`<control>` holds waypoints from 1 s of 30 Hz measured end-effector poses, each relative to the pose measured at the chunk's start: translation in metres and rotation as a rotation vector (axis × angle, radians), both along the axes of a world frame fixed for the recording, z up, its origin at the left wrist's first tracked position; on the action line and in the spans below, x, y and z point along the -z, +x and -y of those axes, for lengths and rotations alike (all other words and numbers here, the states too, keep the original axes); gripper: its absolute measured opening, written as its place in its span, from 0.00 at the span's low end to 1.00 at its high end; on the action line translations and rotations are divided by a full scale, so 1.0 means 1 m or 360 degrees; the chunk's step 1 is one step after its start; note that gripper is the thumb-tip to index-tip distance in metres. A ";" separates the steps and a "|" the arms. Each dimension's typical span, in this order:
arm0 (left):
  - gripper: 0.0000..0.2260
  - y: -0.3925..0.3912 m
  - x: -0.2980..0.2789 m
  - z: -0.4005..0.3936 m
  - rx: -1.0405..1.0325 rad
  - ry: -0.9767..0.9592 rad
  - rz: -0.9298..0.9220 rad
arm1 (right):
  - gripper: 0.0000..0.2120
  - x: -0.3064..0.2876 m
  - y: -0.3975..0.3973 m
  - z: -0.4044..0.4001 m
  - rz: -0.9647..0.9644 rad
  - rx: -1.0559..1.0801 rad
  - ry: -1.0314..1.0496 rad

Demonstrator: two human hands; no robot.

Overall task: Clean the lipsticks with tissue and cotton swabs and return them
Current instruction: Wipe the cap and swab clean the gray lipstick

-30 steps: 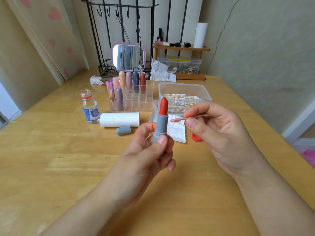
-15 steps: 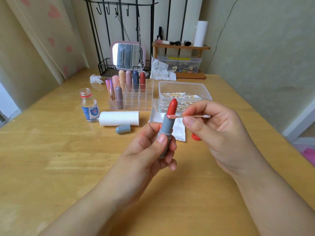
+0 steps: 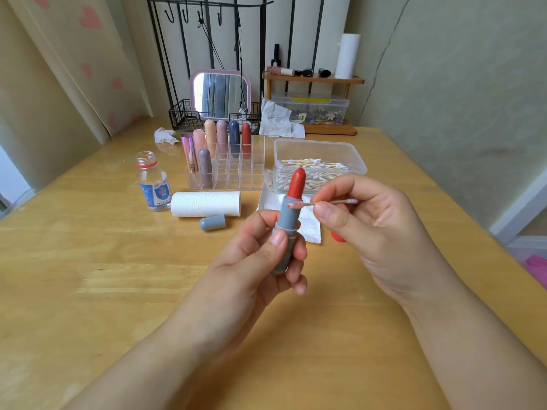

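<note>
Our left hand point(image 3: 260, 255) holds the grey lipstick point(image 3: 288, 220) upright above the tabletop point(image 3: 88, 276), its grip closed round the tube. Our right hand point(image 3: 376, 232) pinches a cotton swab point(image 3: 322, 203), the pink-stained tip touching the tube's rim just below the red bullet.

Light wooden tabletop point(image 3: 88, 291), pretty cluttered toward the far edge. Sitting on it: a small uncapped clear bottle point(image 3: 153, 182), a white tissue roll point(image 3: 206, 204) lying on its side, a loose grey lipstick cap point(image 3: 212, 222) just in front of that, a clear acrylic organizer point(image 3: 236, 176) with capped lipsticks, a plastic tub of cotton swabs point(image 3: 318, 165), and a flat tissue point(image 3: 309, 223). A wire rack point(image 3: 185, 116) and a wooden shelf point(image 3: 313, 81) stand along the far edge.
</note>
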State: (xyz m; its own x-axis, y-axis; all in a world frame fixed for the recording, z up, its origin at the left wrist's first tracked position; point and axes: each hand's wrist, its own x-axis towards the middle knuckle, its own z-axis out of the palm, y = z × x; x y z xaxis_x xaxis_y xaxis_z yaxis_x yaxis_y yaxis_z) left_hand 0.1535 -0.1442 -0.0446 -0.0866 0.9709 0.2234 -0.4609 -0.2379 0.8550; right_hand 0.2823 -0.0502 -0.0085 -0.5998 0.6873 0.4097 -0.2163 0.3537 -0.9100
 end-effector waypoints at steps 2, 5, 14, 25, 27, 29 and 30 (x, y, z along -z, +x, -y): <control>0.08 0.000 0.000 0.000 0.0009 0.0006 0.0010 | 0.07 0.001 0.001 -0.002 -0.0003 0.0015 -0.0025; 0.07 0.000 0.001 0.000 0.0031 0.0008 -0.0005 | 0.08 0.000 0.001 -0.002 -0.0029 0.0005 -0.0050; 0.06 -0.001 0.004 -0.003 0.0026 0.0015 0.0027 | 0.04 0.001 0.003 -0.003 -0.0054 -0.0020 -0.0057; 0.11 -0.001 0.005 -0.004 0.0067 0.0009 0.0091 | 0.09 -0.001 0.001 -0.001 -0.0064 -0.0018 -0.0098; 0.11 -0.001 0.005 -0.005 0.0076 0.0010 0.0100 | 0.08 0.000 0.001 -0.003 -0.0062 -0.0003 -0.0113; 0.10 -0.001 0.006 -0.005 0.0095 0.0021 0.0106 | 0.08 0.000 0.001 -0.003 -0.0074 -0.0014 -0.0123; 0.09 -0.002 0.006 -0.006 0.0108 0.0028 0.0113 | 0.09 -0.001 0.001 -0.001 -0.0080 -0.0025 -0.0120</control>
State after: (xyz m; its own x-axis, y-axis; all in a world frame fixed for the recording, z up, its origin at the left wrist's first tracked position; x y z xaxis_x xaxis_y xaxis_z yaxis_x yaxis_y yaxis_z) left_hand 0.1515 -0.1386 -0.0507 -0.0367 0.9711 0.2360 -0.5358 -0.2184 0.8156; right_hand 0.2830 -0.0487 -0.0080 -0.5909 0.7079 0.3870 -0.2674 0.2807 -0.9218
